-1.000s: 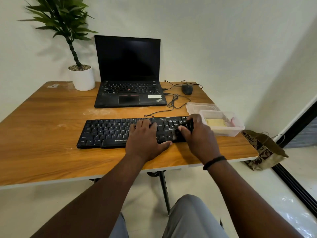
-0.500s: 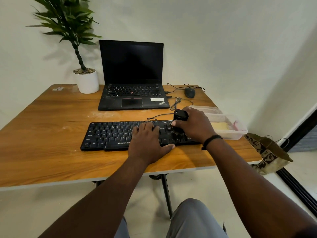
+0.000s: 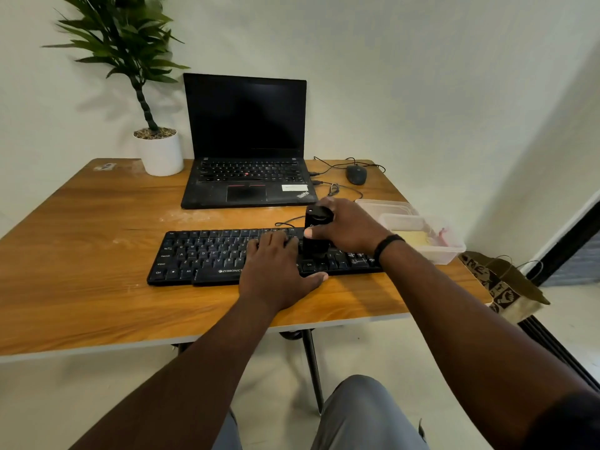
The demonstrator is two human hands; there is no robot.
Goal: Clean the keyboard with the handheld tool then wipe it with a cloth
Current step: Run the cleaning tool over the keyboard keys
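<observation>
My left hand (image 3: 276, 274) lies flat across the middle of the keyboard (image 3: 207, 254), fingers straight and spread over the keys, thumb resting at the front edge; it presses down and grips nothing. My right hand (image 3: 349, 227) is wrapped round the handheld tool (image 3: 316, 233), thumb across its near face and fingers curled behind it. My right forearm reaches in from the lower right, a black band (image 3: 388, 246) at the wrist.

The handheld tool is a black, upright cylinder. Its lower end stands on the keys in the right half of the keyboard, just beside my left fingertips. The keyboard is black, wired, and lies parallel to the front edge of the wooden table (image 3: 81, 254), in front of the open laptop (image 3: 246, 177). A clear plastic container (image 3: 448, 251) sits just beside the keyboard's right end, with a yellow cloth (image 3: 414, 238) inside.

Compared with half a second ago, the tool has shifted from tilted over the keyboard's rear edge to upright, standing further forward on the keys. My left hand has stayed in place.
</observation>
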